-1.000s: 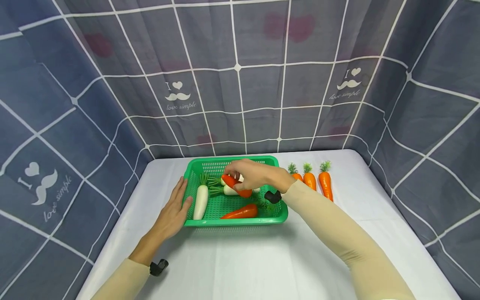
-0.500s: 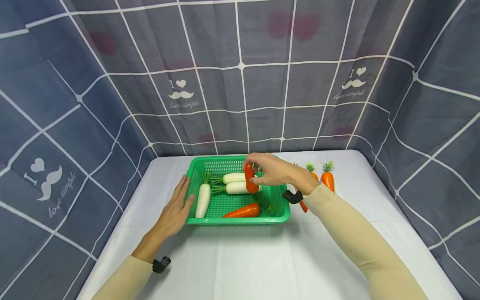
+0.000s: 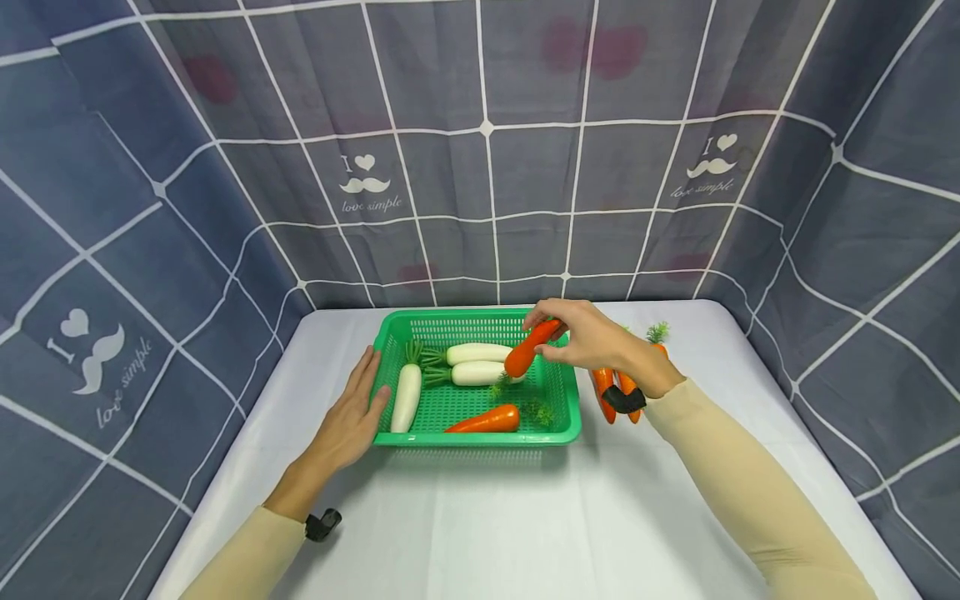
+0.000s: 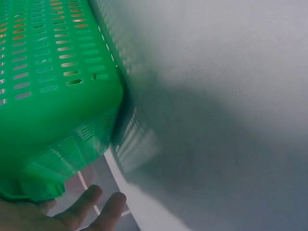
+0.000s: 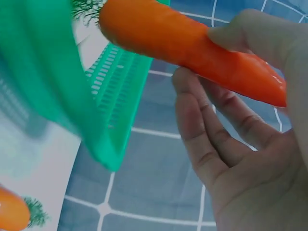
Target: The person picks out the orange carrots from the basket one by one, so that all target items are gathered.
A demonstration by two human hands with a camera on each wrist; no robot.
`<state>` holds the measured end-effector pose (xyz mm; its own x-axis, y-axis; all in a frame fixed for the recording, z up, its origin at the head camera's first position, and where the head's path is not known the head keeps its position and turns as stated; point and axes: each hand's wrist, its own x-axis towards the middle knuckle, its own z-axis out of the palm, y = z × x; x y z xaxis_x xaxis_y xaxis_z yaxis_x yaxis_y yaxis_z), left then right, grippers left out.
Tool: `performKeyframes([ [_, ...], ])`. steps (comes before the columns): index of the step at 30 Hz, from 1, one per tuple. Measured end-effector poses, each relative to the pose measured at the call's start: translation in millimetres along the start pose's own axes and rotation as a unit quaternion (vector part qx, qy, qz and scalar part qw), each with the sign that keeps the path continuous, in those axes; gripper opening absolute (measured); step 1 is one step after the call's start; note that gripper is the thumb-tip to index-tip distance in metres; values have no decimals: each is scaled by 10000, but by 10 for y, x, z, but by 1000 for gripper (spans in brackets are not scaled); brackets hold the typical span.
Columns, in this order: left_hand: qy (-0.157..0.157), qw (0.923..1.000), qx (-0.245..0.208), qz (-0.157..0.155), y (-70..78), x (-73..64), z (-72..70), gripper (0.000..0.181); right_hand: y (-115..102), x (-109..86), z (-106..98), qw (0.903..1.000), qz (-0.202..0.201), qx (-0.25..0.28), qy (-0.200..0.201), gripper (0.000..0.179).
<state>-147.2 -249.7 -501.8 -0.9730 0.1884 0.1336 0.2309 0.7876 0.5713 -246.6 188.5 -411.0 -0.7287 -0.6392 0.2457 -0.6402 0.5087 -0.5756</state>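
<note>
Pinching a carrot (image 3: 525, 353) between thumb and fingers, the right hand (image 3: 588, 335) holds it above the basket (image 3: 480, 439) at two o'clock. The left hand (image 3: 348, 417), fingers straight, rests against the basket's nine o'clock side. Inside, another carrot (image 3: 491, 419) lies at six o'clock, one white radish (image 3: 406, 398) at nine; spare carrots (image 3: 603, 393) lie outside at three.

Green slotted basket (image 3: 480, 439), clock centre: smooth plastic, glossy rim.
Held carrot (image 3: 527, 352), 2 o'clock: smooth, shiny, plastic-looking skin.
Held carrot's fronds (image 5: 87, 10): feathery, rough-looking.
Lying carrot (image 3: 491, 420), inside at 6 o'clock: smooth, glossy.
White radishes (image 3: 407, 398), 9 and 12 o'clock: smooth, soft sheen.
Tablecloth (image 3: 495, 517), outside at 6 o'clock: matt cloth.
Checked curtain (image 3: 525, 183), 12 o'clock: matt cloth, creased.
Beige sleeves (image 3: 750, 483), 4 and 8 o'clock: matt cloth.
</note>
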Motion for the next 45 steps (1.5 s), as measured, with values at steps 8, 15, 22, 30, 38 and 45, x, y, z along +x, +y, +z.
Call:
performKeyframes([
  [8,10,10000,-37,-42,12,2,6,75,125,-268,-76,9966,357,-188,719,23],
  [15,10,10000,-13,-38,18,26,7,75,302,-460,-75,9899,757,62,1194,21],
  [22,-13,10000,4,-58,13,57,1,74,451,-641,-57,9823,966,596,1493,19],
  [30,-30,10000,-11,-78,11,67,-7,71,580,-862,-46,9722,1471,599,1720,16],
  [38,12,10000,-16,-68,12,42,-6,72,683,-1057,-98,9580,1904,588,2064,22],
  [45,44,9999,-81,-72,7,23,10,72,808,-1229,-160,9441,2115,271,2514,26],
])
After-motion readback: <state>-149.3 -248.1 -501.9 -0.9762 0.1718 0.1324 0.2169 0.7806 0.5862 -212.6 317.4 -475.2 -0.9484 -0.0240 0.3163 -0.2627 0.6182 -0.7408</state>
